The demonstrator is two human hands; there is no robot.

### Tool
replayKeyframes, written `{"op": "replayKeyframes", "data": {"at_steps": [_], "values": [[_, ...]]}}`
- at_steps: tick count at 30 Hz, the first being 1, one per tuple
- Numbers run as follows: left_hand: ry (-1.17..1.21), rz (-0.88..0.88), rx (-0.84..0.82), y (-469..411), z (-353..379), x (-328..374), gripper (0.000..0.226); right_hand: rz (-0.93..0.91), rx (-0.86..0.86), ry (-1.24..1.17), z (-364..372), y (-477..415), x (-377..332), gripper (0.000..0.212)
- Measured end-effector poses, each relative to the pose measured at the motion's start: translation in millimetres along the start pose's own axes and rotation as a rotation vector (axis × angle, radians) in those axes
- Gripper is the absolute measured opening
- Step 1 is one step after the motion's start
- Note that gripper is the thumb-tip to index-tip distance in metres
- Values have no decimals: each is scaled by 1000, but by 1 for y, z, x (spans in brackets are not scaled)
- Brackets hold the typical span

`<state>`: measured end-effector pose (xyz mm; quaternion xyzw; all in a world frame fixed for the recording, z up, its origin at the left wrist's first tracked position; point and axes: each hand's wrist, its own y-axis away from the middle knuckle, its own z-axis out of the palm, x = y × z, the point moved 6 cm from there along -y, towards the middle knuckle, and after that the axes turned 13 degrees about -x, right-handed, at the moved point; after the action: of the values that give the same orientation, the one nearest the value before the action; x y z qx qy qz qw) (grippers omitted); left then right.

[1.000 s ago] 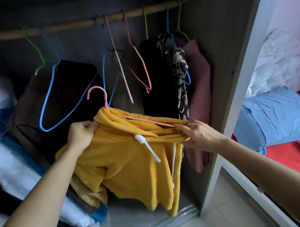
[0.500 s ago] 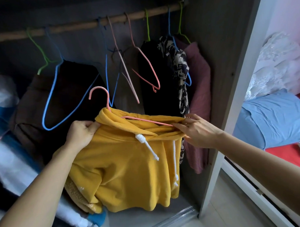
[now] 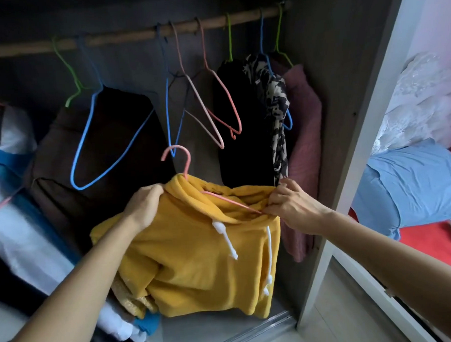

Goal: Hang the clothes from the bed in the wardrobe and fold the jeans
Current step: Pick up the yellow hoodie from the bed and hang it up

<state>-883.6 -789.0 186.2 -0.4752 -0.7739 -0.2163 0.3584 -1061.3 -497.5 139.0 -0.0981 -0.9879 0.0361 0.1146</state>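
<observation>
Yellow hoodie (image 3: 197, 261) on pink hanger (image 3: 189, 159)

hoodie (image 3: 196, 248) on hanger (image 3: 183, 163) | below rail (image 3: 127, 37) (inside wardrobe (image 3: 343, 64)) | bed (image 3: 436, 237) right

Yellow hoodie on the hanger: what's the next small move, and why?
Probably pull the shoulder of the yellow hoodie over the end of the pink hanger: the right hand pinches fabric there, its arm shows bare across the neck, the left hand grips the other shoulder.

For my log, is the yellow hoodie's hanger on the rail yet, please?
Not yet: the pink hanger is unhooked, below the rail; left hand and right hand hold the hoodie.
</observation>
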Motion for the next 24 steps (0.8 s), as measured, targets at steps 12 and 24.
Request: {"op": "replayKeyframes", "data": {"at_steps": [12, 24], "values": [[-155, 19, -4, -5, 56, 9, 67, -21, 278, -116, -40, -21, -55, 34], [340, -8, 62, 8, 85, 7, 50, 55, -51, -724, -24, -58, -48, 27]]}}
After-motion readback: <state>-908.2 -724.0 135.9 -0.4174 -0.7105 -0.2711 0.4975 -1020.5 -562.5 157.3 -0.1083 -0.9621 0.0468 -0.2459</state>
